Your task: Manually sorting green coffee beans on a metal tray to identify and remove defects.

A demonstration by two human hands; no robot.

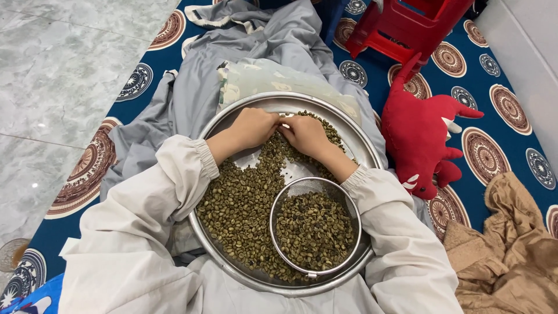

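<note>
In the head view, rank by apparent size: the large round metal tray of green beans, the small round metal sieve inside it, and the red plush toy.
1. Large round metal tray
2. Red plush toy
3. Small round metal sieve

Toy and sieve look close in size; that ranking is unsure.

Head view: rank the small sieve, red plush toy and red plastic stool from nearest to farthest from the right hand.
From the right hand:
1. Small sieve, just below it, inside the big tray.
2. Red plush toy, to its right on the mat.
3. Red plastic stool, up and right, at the frame's top.

Red plush toy point(419, 135) lies on patterned blue mat point(500, 110), just beside red plastic stool point(410, 26); brown cloth point(507, 256) crumpled near it.
</note>
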